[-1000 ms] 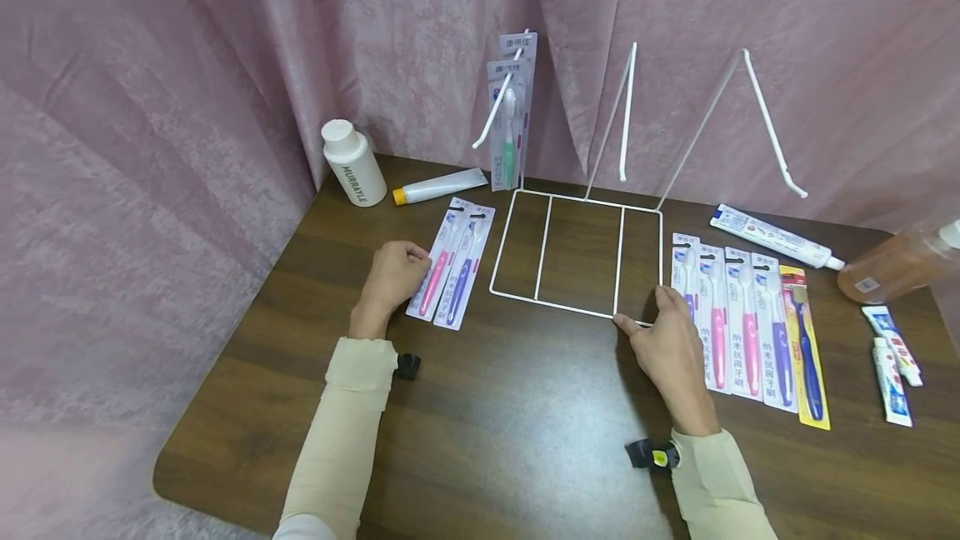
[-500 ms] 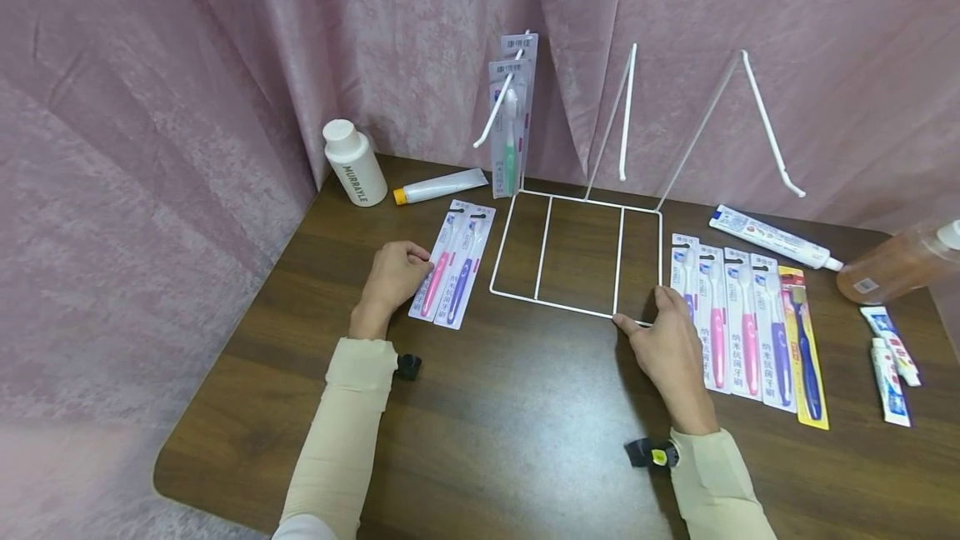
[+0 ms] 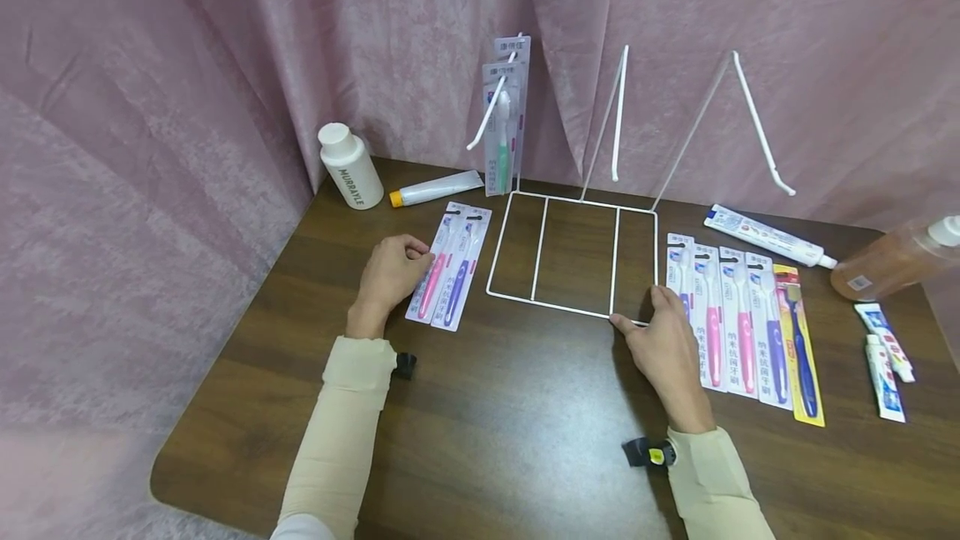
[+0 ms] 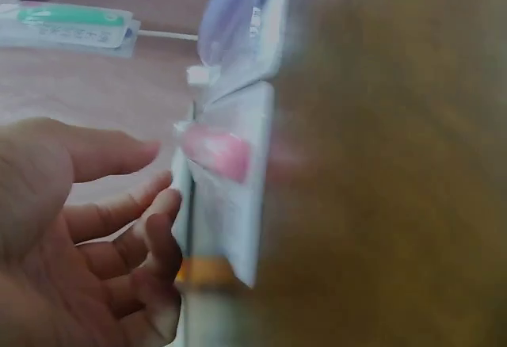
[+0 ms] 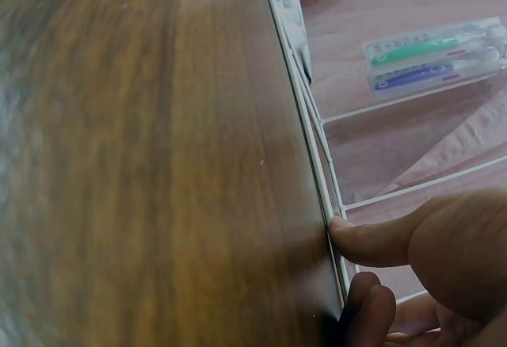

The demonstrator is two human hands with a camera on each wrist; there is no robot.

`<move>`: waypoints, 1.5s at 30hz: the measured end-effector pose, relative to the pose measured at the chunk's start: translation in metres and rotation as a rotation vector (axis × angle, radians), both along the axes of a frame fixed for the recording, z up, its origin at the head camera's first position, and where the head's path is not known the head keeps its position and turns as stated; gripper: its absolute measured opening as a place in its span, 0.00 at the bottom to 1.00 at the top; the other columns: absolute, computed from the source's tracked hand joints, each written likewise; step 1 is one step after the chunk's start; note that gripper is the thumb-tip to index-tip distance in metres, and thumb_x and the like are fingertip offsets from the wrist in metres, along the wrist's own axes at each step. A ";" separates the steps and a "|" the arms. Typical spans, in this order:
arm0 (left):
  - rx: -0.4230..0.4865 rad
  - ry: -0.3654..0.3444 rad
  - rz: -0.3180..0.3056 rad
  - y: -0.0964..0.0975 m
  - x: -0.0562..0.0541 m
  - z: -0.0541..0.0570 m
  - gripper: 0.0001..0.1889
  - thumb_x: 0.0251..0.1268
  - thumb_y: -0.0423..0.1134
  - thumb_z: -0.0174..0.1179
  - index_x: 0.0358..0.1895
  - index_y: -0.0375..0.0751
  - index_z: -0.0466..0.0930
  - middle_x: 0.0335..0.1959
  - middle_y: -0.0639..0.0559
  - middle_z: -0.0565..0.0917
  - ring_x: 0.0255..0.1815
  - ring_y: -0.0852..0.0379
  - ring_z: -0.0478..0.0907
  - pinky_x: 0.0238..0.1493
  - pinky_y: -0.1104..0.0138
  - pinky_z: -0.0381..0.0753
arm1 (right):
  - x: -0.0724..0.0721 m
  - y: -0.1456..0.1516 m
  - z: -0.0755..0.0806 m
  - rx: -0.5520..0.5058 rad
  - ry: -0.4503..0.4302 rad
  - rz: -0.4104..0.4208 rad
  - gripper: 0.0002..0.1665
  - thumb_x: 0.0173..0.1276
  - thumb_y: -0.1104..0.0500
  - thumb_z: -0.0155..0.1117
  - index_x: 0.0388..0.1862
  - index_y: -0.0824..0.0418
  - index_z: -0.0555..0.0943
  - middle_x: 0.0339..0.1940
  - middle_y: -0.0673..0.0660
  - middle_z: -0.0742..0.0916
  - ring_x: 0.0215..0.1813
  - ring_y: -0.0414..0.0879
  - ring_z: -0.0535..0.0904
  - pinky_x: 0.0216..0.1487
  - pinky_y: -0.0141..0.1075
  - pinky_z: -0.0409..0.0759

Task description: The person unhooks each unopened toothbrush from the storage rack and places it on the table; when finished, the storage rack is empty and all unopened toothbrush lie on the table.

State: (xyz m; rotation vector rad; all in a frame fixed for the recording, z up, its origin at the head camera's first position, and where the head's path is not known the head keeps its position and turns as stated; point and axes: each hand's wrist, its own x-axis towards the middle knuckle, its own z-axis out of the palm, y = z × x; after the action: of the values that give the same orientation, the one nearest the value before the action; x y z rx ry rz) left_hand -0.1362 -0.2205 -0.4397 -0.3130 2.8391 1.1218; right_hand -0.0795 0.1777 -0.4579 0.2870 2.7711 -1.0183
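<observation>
In the head view my left hand (image 3: 392,275) is at the left edge of a packaged pink toothbrush (image 3: 432,283), its fingers loosely bent. The left wrist view shows a gap between thumb and index finger, with fingertips right at the pack. A packaged purple toothbrush (image 3: 457,292) lies alongside, to the right. My right hand (image 3: 666,348) holds the front right corner of a white wire rack (image 3: 555,304), thumb on the front wire (image 5: 323,181). Toothbrush packs (image 3: 502,140) hang on the rack's left hook; the front one is green. Its middle hook (image 3: 619,119) and right hook (image 3: 761,127) carry nothing.
Right of the rack lie several packaged toothbrushes (image 3: 738,332), one on yellow card (image 3: 799,357). Toothpaste tubes (image 3: 765,233) and a tilted amber bottle (image 3: 892,261) are beyond. At the back left are a white bottle (image 3: 351,169) and a yellow-capped tube (image 3: 438,188).
Both hands stay almost in place. The pink toothbrush pack shifts very slightly under the left hand, and the hanging packs sway a little. The head view moves slightly.
</observation>
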 end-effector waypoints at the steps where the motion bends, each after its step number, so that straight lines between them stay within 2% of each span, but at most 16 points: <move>1: -0.005 0.031 0.003 0.003 -0.001 0.004 0.15 0.84 0.44 0.66 0.58 0.36 0.91 0.50 0.40 0.93 0.48 0.44 0.86 0.54 0.52 0.83 | 0.000 0.000 0.000 -0.001 0.004 -0.001 0.56 0.81 0.51 0.75 0.90 0.80 0.58 0.92 0.80 0.63 0.91 0.79 0.60 0.91 0.69 0.61; 4: 0.015 0.151 0.003 0.014 -0.008 0.016 0.16 0.83 0.45 0.68 0.59 0.36 0.91 0.49 0.40 0.94 0.47 0.45 0.87 0.51 0.53 0.81 | 0.000 0.002 -0.003 -0.003 0.030 -0.006 0.56 0.79 0.52 0.77 0.89 0.81 0.60 0.91 0.81 0.64 0.90 0.79 0.61 0.90 0.71 0.62; 8: 0.115 0.312 -0.048 0.033 -0.022 0.032 0.18 0.84 0.42 0.70 0.64 0.33 0.89 0.53 0.38 0.92 0.42 0.47 0.85 0.45 0.61 0.79 | 0.001 0.003 -0.006 -0.012 0.060 -0.012 0.55 0.77 0.53 0.77 0.88 0.82 0.62 0.89 0.81 0.66 0.89 0.80 0.63 0.88 0.71 0.63; 12: 0.179 0.403 -0.093 0.052 -0.040 0.047 0.21 0.85 0.41 0.69 0.71 0.33 0.86 0.62 0.37 0.89 0.38 0.53 0.82 0.41 0.69 0.78 | 0.002 0.002 -0.006 -0.026 0.064 -0.018 0.55 0.77 0.52 0.77 0.88 0.81 0.62 0.90 0.80 0.66 0.89 0.79 0.63 0.89 0.71 0.63; 15: 0.200 0.429 -0.102 0.064 -0.052 0.057 0.23 0.86 0.41 0.68 0.74 0.34 0.84 0.68 0.37 0.88 0.34 0.57 0.79 0.37 0.72 0.77 | 0.002 0.001 -0.005 -0.023 0.028 -0.010 0.56 0.79 0.51 0.76 0.89 0.81 0.60 0.91 0.80 0.65 0.91 0.78 0.62 0.90 0.69 0.62; 17: 0.216 0.444 -0.106 0.069 -0.059 0.061 0.23 0.85 0.42 0.69 0.75 0.34 0.84 0.67 0.37 0.88 0.31 0.60 0.77 0.33 0.73 0.74 | 0.001 0.002 -0.004 -0.018 0.001 0.001 0.56 0.81 0.50 0.76 0.90 0.80 0.58 0.92 0.80 0.63 0.91 0.78 0.60 0.91 0.68 0.61; 21: 0.262 0.452 -0.113 0.077 -0.067 0.068 0.22 0.84 0.42 0.70 0.72 0.36 0.85 0.49 0.41 0.86 0.27 0.62 0.71 0.28 0.72 0.70 | 0.000 0.004 -0.011 -0.016 0.050 0.005 0.57 0.79 0.50 0.78 0.88 0.81 0.61 0.90 0.80 0.66 0.89 0.79 0.63 0.90 0.69 0.63; 24: 0.287 0.459 -0.103 0.081 -0.071 0.071 0.20 0.83 0.41 0.70 0.68 0.34 0.88 0.43 0.43 0.86 0.31 0.61 0.73 0.32 0.71 0.72 | -0.001 0.005 -0.015 -0.011 0.096 0.000 0.56 0.77 0.51 0.78 0.87 0.82 0.63 0.88 0.81 0.68 0.88 0.80 0.66 0.88 0.71 0.65; 28: 0.301 0.494 -0.106 0.086 -0.074 0.073 0.14 0.81 0.36 0.70 0.59 0.29 0.91 0.46 0.36 0.93 0.37 0.58 0.79 0.39 0.71 0.76 | -0.001 0.004 -0.009 -0.012 0.077 -0.008 0.56 0.77 0.51 0.78 0.87 0.82 0.62 0.89 0.80 0.67 0.88 0.80 0.65 0.88 0.70 0.65; 32: 0.298 0.523 -0.106 0.089 -0.074 0.073 0.12 0.81 0.34 0.70 0.55 0.27 0.92 0.44 0.33 0.93 0.37 0.57 0.79 0.41 0.72 0.76 | 0.000 0.001 -0.003 -0.007 0.028 -0.009 0.56 0.80 0.52 0.77 0.89 0.81 0.60 0.91 0.79 0.64 0.91 0.78 0.62 0.90 0.69 0.63; 41: 0.316 0.552 -0.096 0.088 -0.070 0.075 0.12 0.81 0.34 0.70 0.55 0.26 0.92 0.45 0.31 0.93 0.36 0.60 0.79 0.41 0.73 0.77 | 0.000 0.001 -0.003 0.003 0.035 -0.008 0.55 0.80 0.52 0.77 0.89 0.81 0.60 0.91 0.80 0.64 0.90 0.79 0.62 0.90 0.69 0.63; 45: 0.345 0.554 -0.124 0.089 -0.067 0.077 0.12 0.81 0.33 0.70 0.55 0.26 0.92 0.45 0.32 0.93 0.34 0.61 0.78 0.37 0.74 0.76 | 0.000 0.002 -0.007 -0.005 0.071 -0.013 0.55 0.78 0.52 0.78 0.88 0.81 0.62 0.90 0.80 0.67 0.89 0.80 0.64 0.89 0.69 0.64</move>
State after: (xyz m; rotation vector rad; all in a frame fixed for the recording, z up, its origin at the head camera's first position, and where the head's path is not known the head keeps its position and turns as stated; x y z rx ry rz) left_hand -0.2028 -0.1314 -0.3626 0.2326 2.9439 1.8753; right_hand -0.0794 0.1802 -0.4646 0.2734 2.8330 -1.0590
